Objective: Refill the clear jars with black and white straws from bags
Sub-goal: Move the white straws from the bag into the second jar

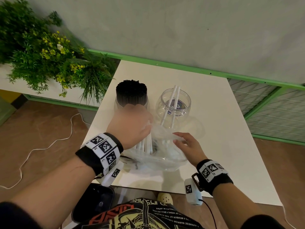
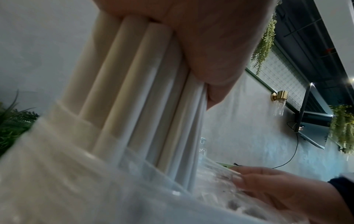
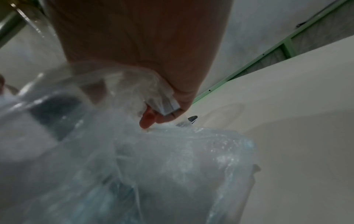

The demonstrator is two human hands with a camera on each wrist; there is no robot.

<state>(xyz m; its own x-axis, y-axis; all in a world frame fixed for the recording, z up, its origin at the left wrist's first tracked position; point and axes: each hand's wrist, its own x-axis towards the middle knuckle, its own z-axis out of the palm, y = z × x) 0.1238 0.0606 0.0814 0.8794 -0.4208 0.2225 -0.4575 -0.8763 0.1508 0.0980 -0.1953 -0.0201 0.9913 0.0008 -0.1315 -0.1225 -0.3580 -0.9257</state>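
Note:
Two clear jars stand on the white table (image 1: pixel 214 113). The left jar (image 1: pixel 131 98) is packed with black straws. The right jar (image 1: pixel 175 104) holds two white straws (image 1: pixel 171 103) leaning in it. In front of them lies a crumpled clear plastic bag (image 1: pixel 158 156). My left hand (image 1: pixel 133 124) grips a bundle of white straws (image 2: pixel 138 91) that sticks up out of the bag. My right hand (image 1: pixel 186 144) pinches the bag's plastic (image 3: pixel 162 103) at its mouth, beside the straws.
A bushy green plant (image 1: pixel 46 52) with yellow flowers stands at the table's left. A green-framed wire mesh panel (image 1: pixel 272 109) runs along the back and right. A white cord (image 1: pixel 49 146) lies on the brown floor. A dark stool (image 1: pixel 95 200) sits under the table's near edge.

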